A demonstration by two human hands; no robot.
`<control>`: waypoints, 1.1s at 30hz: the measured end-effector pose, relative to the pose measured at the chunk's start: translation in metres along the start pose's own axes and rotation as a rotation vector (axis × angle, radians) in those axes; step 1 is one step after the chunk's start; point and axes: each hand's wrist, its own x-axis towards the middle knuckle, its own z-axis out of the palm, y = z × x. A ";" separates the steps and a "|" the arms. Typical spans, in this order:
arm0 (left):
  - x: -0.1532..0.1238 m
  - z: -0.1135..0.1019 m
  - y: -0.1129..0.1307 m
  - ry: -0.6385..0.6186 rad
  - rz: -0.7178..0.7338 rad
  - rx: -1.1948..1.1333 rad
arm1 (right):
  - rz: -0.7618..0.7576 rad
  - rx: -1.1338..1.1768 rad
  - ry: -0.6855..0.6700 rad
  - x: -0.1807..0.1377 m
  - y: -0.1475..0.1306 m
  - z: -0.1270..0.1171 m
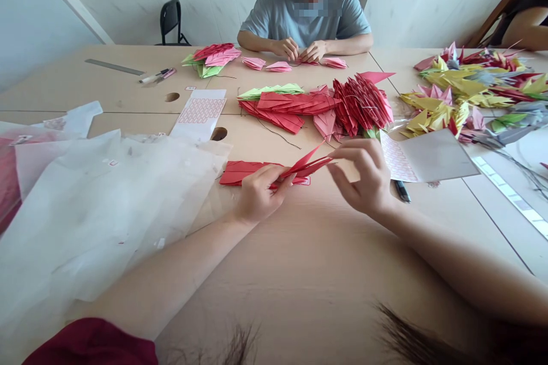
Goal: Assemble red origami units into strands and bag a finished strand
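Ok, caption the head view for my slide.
Left hand holds folded red paper, right hand by its tip, at a table with another person opposite.

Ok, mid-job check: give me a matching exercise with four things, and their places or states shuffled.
Things:
1. left hand
2. right hand
3. ruler
4. chair

Places or states:
A. black, beyond the table
B. holding folded red paper
C. grey, lying flat
D. at that paper's right end

Pairs: 1-B, 2-D, 3-C, 4-A
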 end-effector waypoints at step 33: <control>-0.001 -0.006 0.015 -0.119 0.341 0.342 | -0.059 0.002 -0.350 -0.006 -0.030 0.005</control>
